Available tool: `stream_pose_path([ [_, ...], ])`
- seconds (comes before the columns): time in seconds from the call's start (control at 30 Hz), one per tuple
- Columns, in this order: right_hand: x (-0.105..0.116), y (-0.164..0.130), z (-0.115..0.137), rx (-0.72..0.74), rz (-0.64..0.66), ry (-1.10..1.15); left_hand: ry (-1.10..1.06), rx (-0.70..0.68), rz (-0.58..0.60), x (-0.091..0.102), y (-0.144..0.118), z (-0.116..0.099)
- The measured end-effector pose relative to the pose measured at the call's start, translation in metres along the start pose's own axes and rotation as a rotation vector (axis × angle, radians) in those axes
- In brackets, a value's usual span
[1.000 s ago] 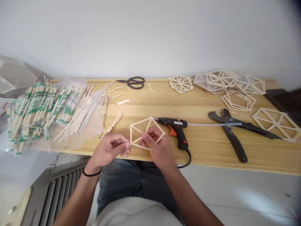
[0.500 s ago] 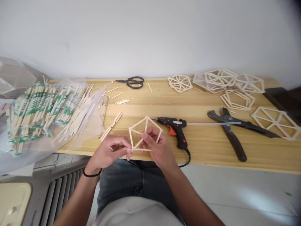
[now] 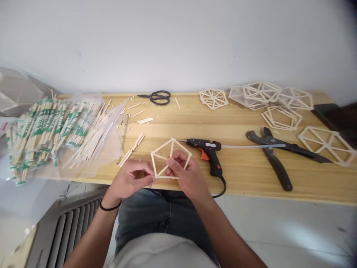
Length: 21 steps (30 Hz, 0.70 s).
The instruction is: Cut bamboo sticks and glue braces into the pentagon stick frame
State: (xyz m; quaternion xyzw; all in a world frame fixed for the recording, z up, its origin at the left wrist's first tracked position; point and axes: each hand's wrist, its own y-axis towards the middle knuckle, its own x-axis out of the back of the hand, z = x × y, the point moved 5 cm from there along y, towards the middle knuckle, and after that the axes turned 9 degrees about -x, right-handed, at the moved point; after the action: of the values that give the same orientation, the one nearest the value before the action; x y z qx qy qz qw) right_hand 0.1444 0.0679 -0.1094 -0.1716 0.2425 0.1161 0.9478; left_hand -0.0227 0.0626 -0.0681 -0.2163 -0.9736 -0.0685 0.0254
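Observation:
A pentagon frame of wooden sticks (image 3: 162, 146) with inner spokes is held up over the table's front edge. My right hand (image 3: 187, 173) grips it, thumb in front near the spokes' meeting point and fingers behind. At the frame's lower left corner, my left hand (image 3: 133, 178) pinches with thumb and fingertips. Just right of the frame lies a black hot glue gun (image 3: 208, 150) with an orange trigger, its nozzle pointing left and a long glue stick (image 3: 251, 146) coming out of its back.
Wrapped chopsticks (image 3: 41, 130) and loose sticks (image 3: 92, 137) cover the left side. Scissors (image 3: 159, 97) lie at the back. Large black cutters (image 3: 272, 149) rest on the right, near finished stick frames (image 3: 327, 143). More frames (image 3: 260, 95) lean by the wall.
The pentagon frame and my left hand have shifted slightly left. At the lower left, a pale translucent sheet now covers more of the cream-coloured object.

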Motion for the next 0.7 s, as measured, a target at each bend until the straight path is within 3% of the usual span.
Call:
stream_pose_path([
  [0.33, -0.001, -0.001, 0.001, 0.025, -0.04, -0.014, 0.064, 0.04, -0.145, 0.008, 0.003, 0.003],
  [0.5, -0.004, 0.0, 0.003, 0.03, 0.002, -0.004, 0.032, 0.017, -0.244, 0.011, 0.004, 0.003],
  [0.7, -0.005, 0.0, 0.003, 0.02, -0.002, -0.027, 0.035, -0.012, -0.259, 0.012, 0.006, 0.002],
])
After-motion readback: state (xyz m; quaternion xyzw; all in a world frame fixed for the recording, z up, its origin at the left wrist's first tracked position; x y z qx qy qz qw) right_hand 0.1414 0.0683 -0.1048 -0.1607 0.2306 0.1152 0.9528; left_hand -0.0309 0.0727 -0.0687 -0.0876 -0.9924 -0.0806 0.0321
